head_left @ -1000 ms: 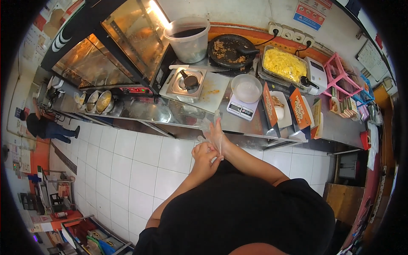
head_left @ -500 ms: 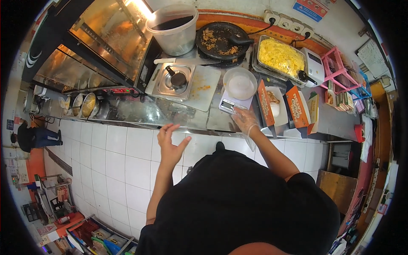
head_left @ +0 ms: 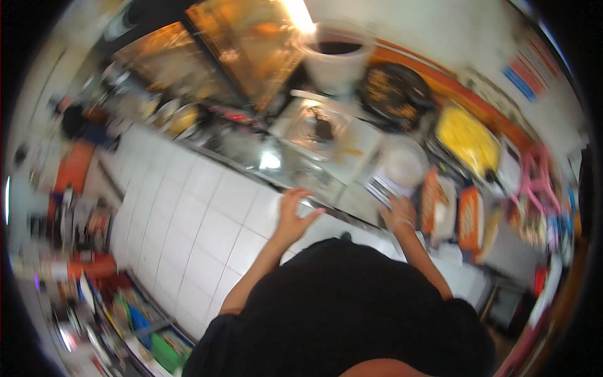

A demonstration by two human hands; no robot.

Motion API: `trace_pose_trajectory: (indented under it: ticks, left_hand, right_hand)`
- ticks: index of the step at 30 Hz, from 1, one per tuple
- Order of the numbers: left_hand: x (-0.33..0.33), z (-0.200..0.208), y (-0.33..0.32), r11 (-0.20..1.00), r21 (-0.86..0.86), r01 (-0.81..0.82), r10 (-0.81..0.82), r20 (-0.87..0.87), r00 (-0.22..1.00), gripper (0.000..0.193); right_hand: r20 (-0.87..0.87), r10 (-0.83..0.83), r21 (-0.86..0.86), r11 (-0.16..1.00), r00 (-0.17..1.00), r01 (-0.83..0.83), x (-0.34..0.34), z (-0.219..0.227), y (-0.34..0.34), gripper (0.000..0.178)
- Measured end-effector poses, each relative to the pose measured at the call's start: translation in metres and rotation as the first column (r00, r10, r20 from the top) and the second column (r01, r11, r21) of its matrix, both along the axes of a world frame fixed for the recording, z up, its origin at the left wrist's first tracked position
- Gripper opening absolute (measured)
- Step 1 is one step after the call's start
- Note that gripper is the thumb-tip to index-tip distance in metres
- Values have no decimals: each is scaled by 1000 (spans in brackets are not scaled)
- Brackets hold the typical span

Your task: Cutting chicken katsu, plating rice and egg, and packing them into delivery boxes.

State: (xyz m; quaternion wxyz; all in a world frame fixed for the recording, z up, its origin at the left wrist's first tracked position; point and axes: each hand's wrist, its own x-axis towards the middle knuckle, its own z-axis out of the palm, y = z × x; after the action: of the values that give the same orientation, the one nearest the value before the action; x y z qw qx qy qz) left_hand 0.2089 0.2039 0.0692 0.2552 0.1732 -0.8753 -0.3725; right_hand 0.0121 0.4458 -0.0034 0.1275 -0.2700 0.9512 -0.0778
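Hovering at the counter's front edge, my bare left hand [head_left: 294, 220] has thumb and fingers spread and holds nothing. My right hand [head_left: 400, 215], in a clear plastic glove, is by the front of a small white scale [head_left: 380, 188]. Its fingers look stretched out; blur hides whether they touch the scale. A translucent round bowl [head_left: 405, 158] sits on the scale. Just right of that hand stands an open orange takeaway box [head_left: 429, 202], its contents smeared by motion. Another orange box [head_left: 468, 218] is beside it.
Left of the scale, a white cutting board [head_left: 359, 152] carries a steel container [head_left: 303, 129]. Behind are a white bucket [head_left: 336, 74], a dark pan [head_left: 384, 81] with brown bits and a tray of yellow food [head_left: 470, 135]. A lit display cabinet [head_left: 248, 44] stands left; a person [head_left: 85, 125] is far left.
My view has swung leftward and tilted, so the counter now slants and blurs. My left hand stays spread near the edge; my right hand remains by the scale.
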Motion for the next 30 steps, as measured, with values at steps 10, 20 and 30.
trace_pose_trajectory:
  ticks: [10, 20, 30]
  left_hand:
    - [-19, 4, 25, 814, 579, -44, -68, 171, 983, 51]
    - [-19, 6, 1, 511, 860, -9, -106, 73, 992, 31]
    - [6, 11, -19, 627, 779, -15, 39, -12, 999, 21]
  right_hand:
    - [270, 430, -586, 783, 861, -207, 16, 30, -36, 36]
    - [-36, 845, -666, 378, 534, -643, 49, 133, -100, 28]
    - [15, 785, -608, 499, 619, -618, 49, 121, -100, 38]
